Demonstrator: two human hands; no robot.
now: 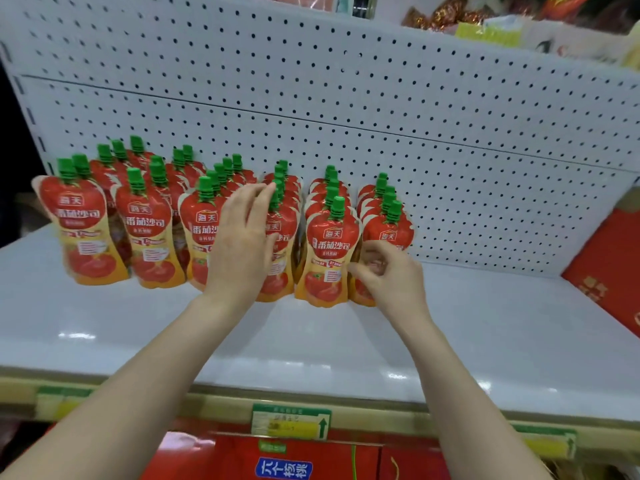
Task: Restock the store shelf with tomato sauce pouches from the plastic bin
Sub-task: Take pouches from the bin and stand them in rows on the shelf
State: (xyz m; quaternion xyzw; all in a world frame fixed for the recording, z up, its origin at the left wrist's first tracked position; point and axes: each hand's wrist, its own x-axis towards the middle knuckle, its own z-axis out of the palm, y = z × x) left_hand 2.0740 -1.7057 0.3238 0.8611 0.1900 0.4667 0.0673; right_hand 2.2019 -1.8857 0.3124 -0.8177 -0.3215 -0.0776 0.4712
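The left hand (239, 244) is spread against a front pouch (280, 258) on the shelf (485, 334); the right hand (388, 275) is curled loosely beside the rightmost row (388, 216), nothing pinched.

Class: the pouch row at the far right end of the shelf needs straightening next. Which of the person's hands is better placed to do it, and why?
The right hand. It sits curled against the front pouch of the far-right row, while the left hand is at a row further left, fingers by its green caps.

Red-and-yellow tomato sauce pouches (328, 258) (green screw caps) stand upright in rows on the white shelf (485, 341).
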